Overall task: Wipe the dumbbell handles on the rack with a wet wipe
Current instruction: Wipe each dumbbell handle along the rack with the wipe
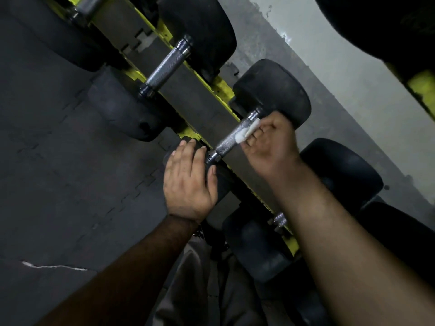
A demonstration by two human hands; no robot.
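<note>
A: One handle under treatment. The right hand (270,147) pinches the wet wipe (247,131) in curled fingers (255,137) and presses it on the knurled handle (231,137) of the dumbbell at 12 o'clock from the wrists, near its far collar.

B: Left hand (188,182)?

A: Laid over the near head (216,182) of that dumbbell, fingers straight, thumb alongside. Steadying it, I judge.

B: Step in hand?

A: Wiping, mid-handle. The near stretch toward 7 o'clock looks not yet covered.

B: Next move?

A: Draw the wipe down to the near collar, with the head kept steady. Then the next handle (168,68) at 10 o'clock on the yellow rack (222,89), or the one at 5 o'clock, mostly hidden by the forearm.
</note>
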